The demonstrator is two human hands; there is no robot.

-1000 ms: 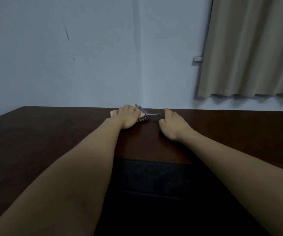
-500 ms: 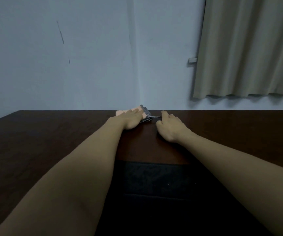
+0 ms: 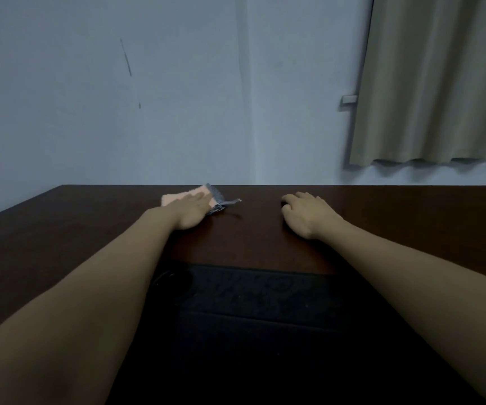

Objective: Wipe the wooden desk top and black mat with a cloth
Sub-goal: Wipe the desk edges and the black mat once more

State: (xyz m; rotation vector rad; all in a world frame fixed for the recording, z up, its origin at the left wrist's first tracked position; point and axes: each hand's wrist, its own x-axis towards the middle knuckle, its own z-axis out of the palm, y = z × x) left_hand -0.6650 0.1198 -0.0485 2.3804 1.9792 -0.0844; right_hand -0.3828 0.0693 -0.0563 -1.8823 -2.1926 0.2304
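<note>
- Your left fingers [image 3: 198, 196] lie straight and flat on the cloth [image 3: 174, 198], pressing it down rather than gripping it. That suits a wipe, since a flat palm spreads the push. Your right fingers [image 3: 294, 200] are loosely curled and hold nothing, their tips on the wood.
- The desk [image 3: 75, 229] carries everything. You are working its far strip, close to the wall [image 3: 177, 112], so both arms reach out long.
- The mat [image 3: 265, 302] lies near you, between your forearms. Judging by where the cloth is, it waits its turn.
- Your right hand [image 3: 306, 213] rests well apart from the cloth, likely as a brace while you lean in.
- Your left hand [image 3: 190, 210] covers most of the cloth, whose grey edge pokes out on the right.
- Compared with half a second ago, your hands are spread wide. They were almost touching at the middle, and the cloth has slid left along the back edge.
</note>
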